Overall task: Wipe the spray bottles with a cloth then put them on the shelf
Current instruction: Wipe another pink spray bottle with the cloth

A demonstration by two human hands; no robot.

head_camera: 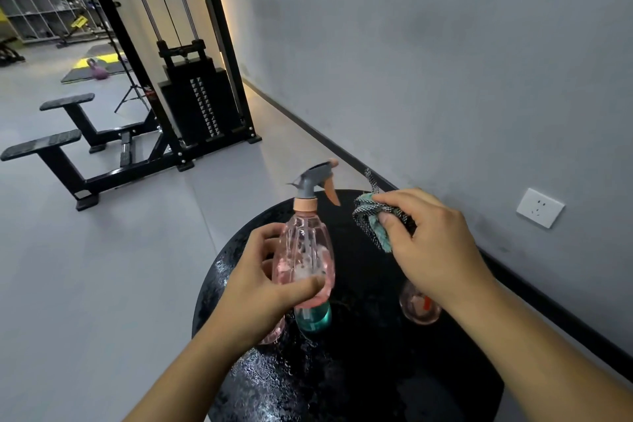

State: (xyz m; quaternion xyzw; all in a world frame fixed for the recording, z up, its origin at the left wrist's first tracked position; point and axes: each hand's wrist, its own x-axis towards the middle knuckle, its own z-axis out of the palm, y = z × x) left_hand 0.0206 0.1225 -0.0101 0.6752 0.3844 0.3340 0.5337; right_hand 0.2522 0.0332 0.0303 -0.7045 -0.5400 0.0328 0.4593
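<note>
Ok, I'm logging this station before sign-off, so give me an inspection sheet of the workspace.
Surface: round black table, glossy with wet-looking patches.
Job's things: pink spray bottle held upright; cloth bunched; teal bottle and another pink bottle on the table, partly hidden.
Clutter: nothing seen.
Grippers: left hand grips the pink spray bottle; right hand grips the cloth, apart from the bottle.
Cables: nothing seen on the table.
Surroundings: grey wall with socket; weight machine.

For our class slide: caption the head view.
Left hand holds a pink spray bottle above a black table; right hand grips a cloth.
</note>
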